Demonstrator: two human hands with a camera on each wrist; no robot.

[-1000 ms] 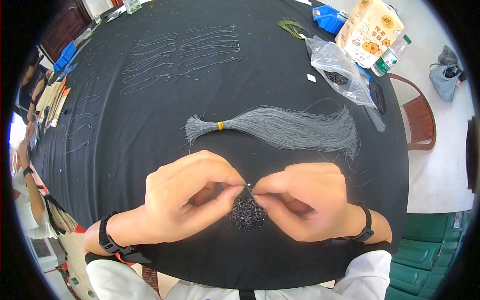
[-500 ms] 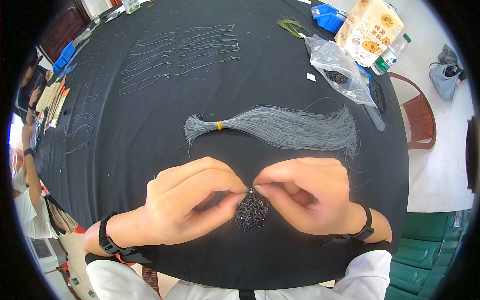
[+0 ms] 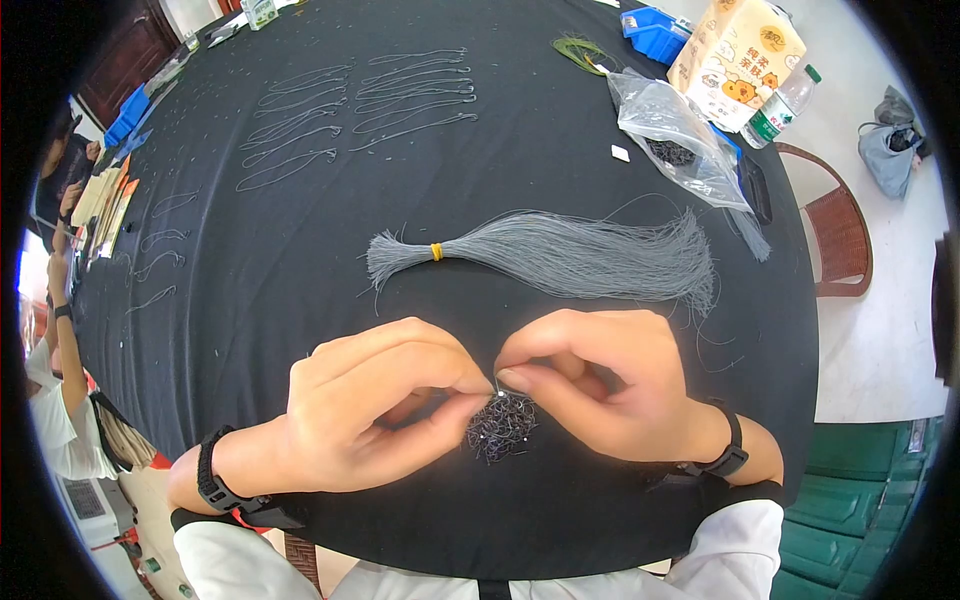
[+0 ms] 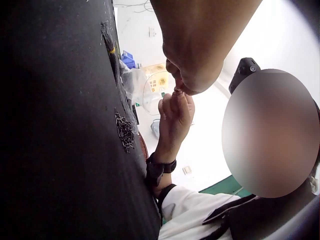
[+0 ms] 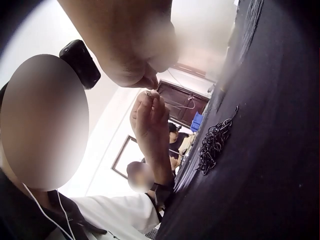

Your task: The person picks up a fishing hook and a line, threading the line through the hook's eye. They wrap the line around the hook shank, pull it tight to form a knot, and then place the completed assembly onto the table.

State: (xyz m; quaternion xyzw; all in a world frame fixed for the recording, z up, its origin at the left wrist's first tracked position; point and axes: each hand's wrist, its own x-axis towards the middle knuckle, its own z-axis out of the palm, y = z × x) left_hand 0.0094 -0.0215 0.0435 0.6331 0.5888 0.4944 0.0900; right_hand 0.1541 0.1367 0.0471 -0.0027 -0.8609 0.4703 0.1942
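Thumb and forefinger of my left hand (image 3: 375,405) pinch a tiny shiny piece, seemingly a fish hook (image 5: 149,94), mostly hidden by the fingertips. Close against it, my right hand (image 3: 615,385) pinches a fine grey line (image 3: 498,382) between thumb and forefinger. A thin loop of line shows beside the fingers in both wrist views. Below the fingertips a pile of small dark hooks (image 3: 503,432) lies on the black cloth. Farther out is a bundle of grey line (image 3: 580,255), tied near its left end with a yellow band (image 3: 436,252).
Looped grey lines (image 3: 415,90) lie in rows at the back, with several more at left. At back right stand a tissue pack (image 3: 740,60), a water bottle (image 3: 782,108), a blue bin (image 3: 655,37) and a plastic bag (image 3: 670,130). Other people sit at far left.
Both hands have shifted slightly, the right one upward, and their fingertips stay close together over the pile. The shiny piece now sits lower, at the left fingertips. The bundle has not moved.
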